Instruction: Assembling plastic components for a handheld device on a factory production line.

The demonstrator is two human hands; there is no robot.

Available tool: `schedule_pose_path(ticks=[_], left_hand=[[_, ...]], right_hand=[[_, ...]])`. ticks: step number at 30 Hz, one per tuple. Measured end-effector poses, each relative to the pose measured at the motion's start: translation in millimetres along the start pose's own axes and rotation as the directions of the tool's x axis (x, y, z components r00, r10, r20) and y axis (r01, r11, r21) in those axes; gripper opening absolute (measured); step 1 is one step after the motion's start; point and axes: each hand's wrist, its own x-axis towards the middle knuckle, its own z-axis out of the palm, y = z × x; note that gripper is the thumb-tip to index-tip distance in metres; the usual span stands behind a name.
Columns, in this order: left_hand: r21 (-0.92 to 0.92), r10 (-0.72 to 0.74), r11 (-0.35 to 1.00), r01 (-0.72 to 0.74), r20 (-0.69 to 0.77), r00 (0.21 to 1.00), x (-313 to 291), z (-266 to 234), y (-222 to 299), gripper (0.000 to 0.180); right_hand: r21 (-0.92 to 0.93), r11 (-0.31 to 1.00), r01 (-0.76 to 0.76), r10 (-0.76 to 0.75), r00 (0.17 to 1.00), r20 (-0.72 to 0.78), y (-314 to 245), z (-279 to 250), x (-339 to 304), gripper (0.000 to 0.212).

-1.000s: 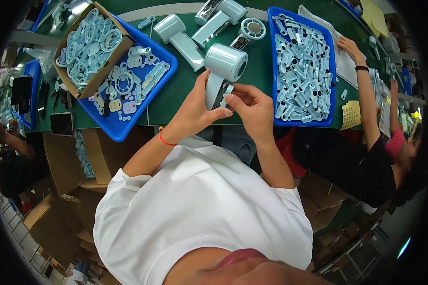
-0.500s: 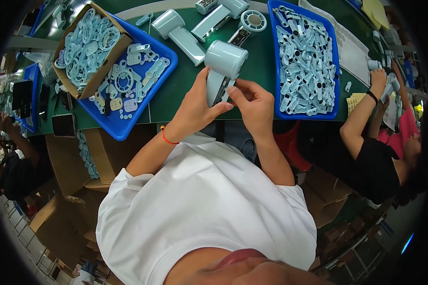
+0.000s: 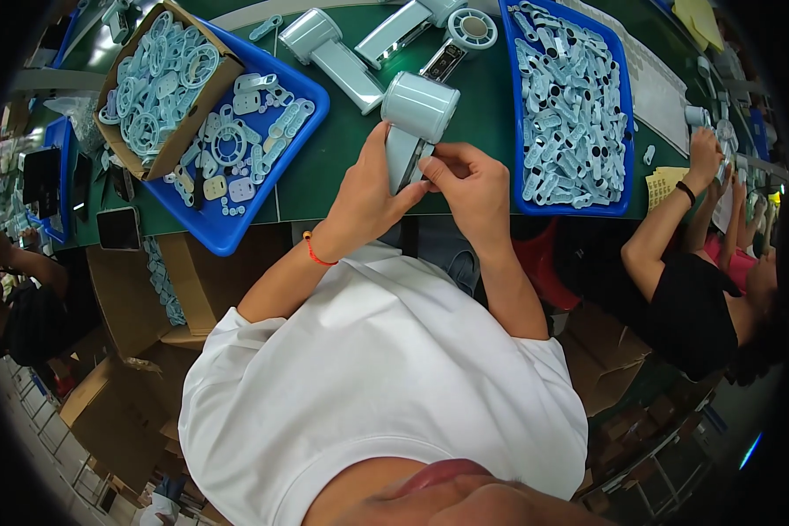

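Note:
A pale blue device shaped like a hair dryer (image 3: 419, 107), with a glossy drum-shaped head and a flat handle, is held upright just over the table's near edge. My left hand (image 3: 366, 187) wraps the handle from the left, its thumb crossing the lower end. On the other side my right hand (image 3: 473, 186) is closed, with its thumb pressed on the handle's dark open side. Its fingers curl behind that thumb; any small part between them is hidden. Farther back lie a similar closed device (image 3: 331, 60) and one with an exposed dark inside and a round grille (image 3: 471, 30).
At left, a blue tray (image 3: 220, 235) holds loose pale blue parts and a cardboard box (image 3: 212, 103) full of ring-shaped pieces. A second blue tray (image 3: 572, 209) at right is heaped with small elongated parts. A phone (image 3: 118, 230) lies near the left edge. A co-worker's arm (image 3: 666, 215) reaches in at right.
My right thumb and fingers have shifted slightly on the handle, covering more of its dark opening. The view has shifted a little. The co-worker's hand at right has moved.

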Motion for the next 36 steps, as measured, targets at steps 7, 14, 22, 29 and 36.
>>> schedule_pose_path(ticks=[7,14,22,29,36], left_hand=[[0.009,0.03,1.0,-0.03,0.023,0.999,1.7,1.6,-3.2,0.079],[-0.015,-0.008,1.0,0.008,0.038,0.999,0.7,-1.9,-1.7,0.076],[0.009,0.051,0.999,-0.051,-0.038,0.998,-3.9,-4.4,-2.4,0.076],[-0.034,0.031,0.999,-0.032,-0.031,0.999,-10.9,-0.2,0.2,0.07],[-0.174,0.028,0.985,-0.021,0.042,0.999,-7.3,-8.7,-1.4,0.071]], right_hand=[[0.153,0.983,-0.105,0.097,0.994,0.058,6.3,-6.3,8.9,0.021],[0.088,0.99,-0.106,0.093,0.986,0.139,2.8,-6.9,11.9,0.021],[0.055,0.998,0.03,-0.033,0.998,0.045,6.8,6.5,-0.7,0.022],[0.104,0.99,-0.097,0.087,0.991,0.103,1.5,0.7,0.5,0.02],[0.089,0.983,-0.162,0.131,0.95,0.282,9.2,-8.5,12.7,0.028]])
